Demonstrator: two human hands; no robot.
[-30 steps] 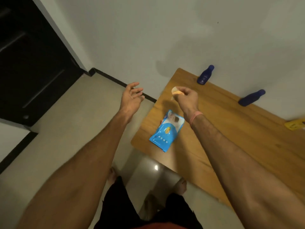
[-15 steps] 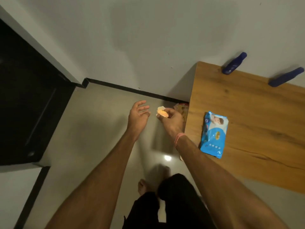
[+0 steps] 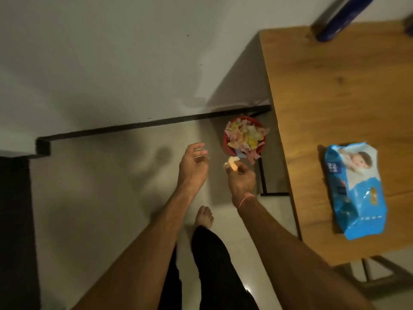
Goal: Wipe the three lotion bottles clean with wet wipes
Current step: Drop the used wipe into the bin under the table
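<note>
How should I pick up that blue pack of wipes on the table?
Grab the wipes pack across its narrow middle, thumb on one long side and fingers on the other, coming from above. It lies flat on the table near the left edge, so nothing blocks either side. It looks soft, so squeeze gently.

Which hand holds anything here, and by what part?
The right hand pinches a crumpled wipe at its lower end with the fingertips; the left hand holds nothing.

Bare forearms; pink wristband (image 3: 245, 197) on right wrist; black trousers (image 3: 214, 265); bare feet
</note>
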